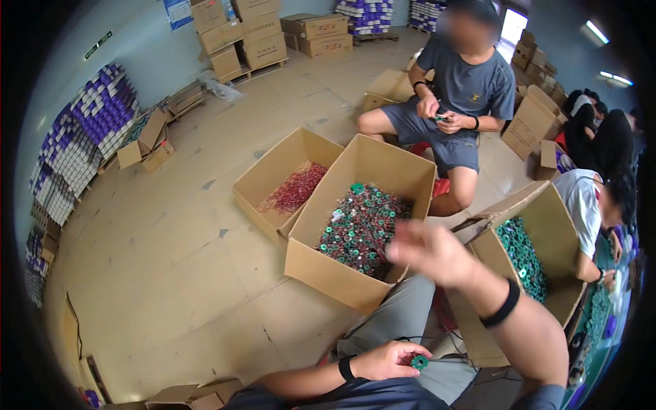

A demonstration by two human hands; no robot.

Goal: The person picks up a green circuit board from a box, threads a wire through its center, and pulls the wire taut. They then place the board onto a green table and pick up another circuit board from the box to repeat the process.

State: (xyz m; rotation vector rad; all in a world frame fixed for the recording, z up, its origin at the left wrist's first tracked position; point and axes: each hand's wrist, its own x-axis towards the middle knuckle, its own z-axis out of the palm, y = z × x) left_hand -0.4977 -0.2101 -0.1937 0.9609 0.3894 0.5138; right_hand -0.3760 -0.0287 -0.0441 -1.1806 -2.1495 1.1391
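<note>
so the left hand (389, 361) is pinching a small green ring (423, 360) down low, just above the grey trousers (451, 384). the right hand (437, 254) is up around the right edge of a big cardboard box (335, 279) with a heap of green and reddish parts (359, 229) inside, way too blurry to tell if it's spread or gripping anything. a co-worker (471, 83) sits across holding a little green piece (441, 118)

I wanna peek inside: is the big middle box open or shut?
Open: you can see down into the big middle box, where green ring-shaped pieces show.
</note>
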